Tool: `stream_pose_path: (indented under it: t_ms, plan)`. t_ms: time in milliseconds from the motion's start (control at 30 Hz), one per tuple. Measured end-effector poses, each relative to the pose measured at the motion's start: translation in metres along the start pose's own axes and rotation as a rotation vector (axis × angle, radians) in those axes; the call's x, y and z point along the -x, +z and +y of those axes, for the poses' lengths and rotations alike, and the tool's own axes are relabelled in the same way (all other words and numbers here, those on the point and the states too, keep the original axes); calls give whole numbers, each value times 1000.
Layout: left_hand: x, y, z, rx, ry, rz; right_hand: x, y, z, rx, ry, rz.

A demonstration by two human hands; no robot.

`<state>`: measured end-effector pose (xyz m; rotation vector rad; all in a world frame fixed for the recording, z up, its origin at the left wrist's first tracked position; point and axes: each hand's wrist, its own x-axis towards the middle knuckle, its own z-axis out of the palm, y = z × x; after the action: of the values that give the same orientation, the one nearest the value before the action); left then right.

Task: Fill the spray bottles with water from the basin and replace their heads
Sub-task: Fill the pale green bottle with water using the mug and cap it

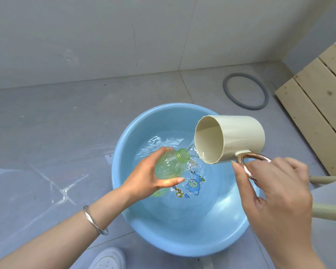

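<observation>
At the basin's near edge, the toe of 1 white shoe stands on the grey floor tiles. The left forearm comes in from the near left of the basin and wears a silver bracelet at the wrist.

The blue basin sits on the floor and holds clear, rippled water over a cartoon sticker on its bottom.

Above the basin's left half, the left hand grips a clear green spray bottle. Its fingers wrap over the far side of the body and the thumb presses along the near side. The bottle is tilted, with its base towards the basin's near left and its open threaded neck pointing up towards the basin's middle.

Over the basin's right rim, the right hand holds the rose-gold handle of a cream cup. The thumb lies along the loop and the fingers are curled round its outer side. The cup is tipped on its side above the basin's right half, its mouth facing the bottle's neck, with a little water pooled at its lower lip. A thin trickle shows between lip and neck; whether it lands inside the neck I cannot tell.

Right of the basin, 2 beige pieces poke in from the edge, too cropped to identify. Beyond the basin's far right rim, a grey ring lies flat on the tiles. Pale wooden slats lean further right. Behind the basin rises a pale tiled wall.
</observation>
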<state>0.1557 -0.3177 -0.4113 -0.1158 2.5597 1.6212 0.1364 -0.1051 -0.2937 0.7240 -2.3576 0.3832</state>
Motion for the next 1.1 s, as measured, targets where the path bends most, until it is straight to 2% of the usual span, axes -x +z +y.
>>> stream_pose_path:
  t_ms: [667, 967, 1100]
  plan:
    - [2, 0, -3, 4, -20, 6, 1, 0, -4, 207, -232, 54]
    - [2, 1, -4, 9, -19, 18, 2, 3, -4, 154, -210, 55]
    - [2, 0, -4, 19, -18, 20, 6, 7, 1, 30, -75, 39]
